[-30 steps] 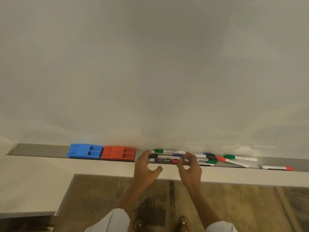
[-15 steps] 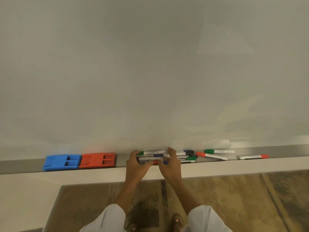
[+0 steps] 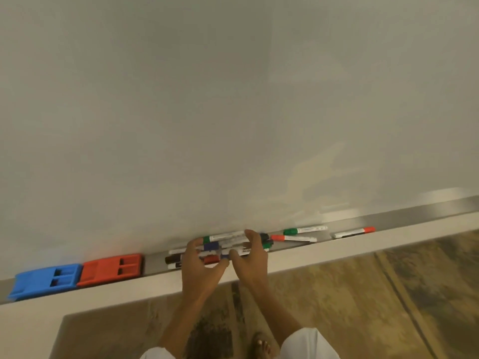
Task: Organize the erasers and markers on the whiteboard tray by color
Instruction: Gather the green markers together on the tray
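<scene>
A blue eraser (image 3: 46, 279) and a red eraser (image 3: 111, 268) lie side by side at the left of the metal tray (image 3: 427, 207). In the tray's middle is a pile of markers (image 3: 225, 238) with green, blue, black and red caps. My left hand (image 3: 199, 265) and my right hand (image 3: 250, 255) both rest on this pile, fingers curled around several markers; which ones each hand grips is unclear. Right of the pile lie a green-capped marker (image 3: 304, 230), a red-capped marker (image 3: 293, 238) and another red-capped marker (image 3: 353, 232).
The whiteboard (image 3: 233, 99) fills the upper view. A pale ledge (image 3: 363, 248) runs along the tray's front. Below it lies a patterned floor (image 3: 363, 307), where white sleeves and bare toes show.
The view has tilted, so the tray slopes up to the right. Both hands have stayed on the marker pile and drawn closer together; black-capped markers now show left of the left hand.
</scene>
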Available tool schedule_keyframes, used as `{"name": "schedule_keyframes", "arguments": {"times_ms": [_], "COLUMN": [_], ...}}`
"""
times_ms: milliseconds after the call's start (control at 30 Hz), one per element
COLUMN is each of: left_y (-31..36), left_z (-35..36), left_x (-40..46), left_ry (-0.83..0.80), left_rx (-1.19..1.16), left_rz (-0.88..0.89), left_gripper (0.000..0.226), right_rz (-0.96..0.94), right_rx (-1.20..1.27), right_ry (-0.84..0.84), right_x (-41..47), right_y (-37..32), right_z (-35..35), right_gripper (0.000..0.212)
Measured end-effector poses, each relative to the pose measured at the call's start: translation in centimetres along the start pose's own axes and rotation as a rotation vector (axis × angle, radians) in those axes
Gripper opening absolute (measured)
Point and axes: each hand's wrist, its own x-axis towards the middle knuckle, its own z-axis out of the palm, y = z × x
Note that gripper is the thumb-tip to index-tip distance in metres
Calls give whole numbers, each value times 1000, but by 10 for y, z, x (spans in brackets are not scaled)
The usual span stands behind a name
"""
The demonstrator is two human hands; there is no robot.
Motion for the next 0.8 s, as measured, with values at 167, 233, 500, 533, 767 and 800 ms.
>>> {"name": "schedule_keyframes", "arguments": {"times_ms": [167,233,500,533,767,800], "left_y": [25,32,52,53,56,56], "left_z": [58,85,170,178,207,209], "left_x": [-22,-28,-25,-24,-21,-21], "left_ry": [-188,-258,-435,-437,-389,-381], "left_rx": [61,76,72,75,83,74], "left_rz": [42,43,-13,-27,-91,-96], "left_gripper": [72,73,79,80,85,84], "right_rz": [9,20,68,77,77,75], "right_rx": [28,23,-180,-204,-236,-234], "right_ry": [176,212,218,194,70,63], "right_x": [14,21,64,70,93,94], "right_y": [17,23,55,58,67,69], "right_z": [-72,-103,-186,-191,-203,-204], "right_gripper": [44,44,56,58,60,59]}}
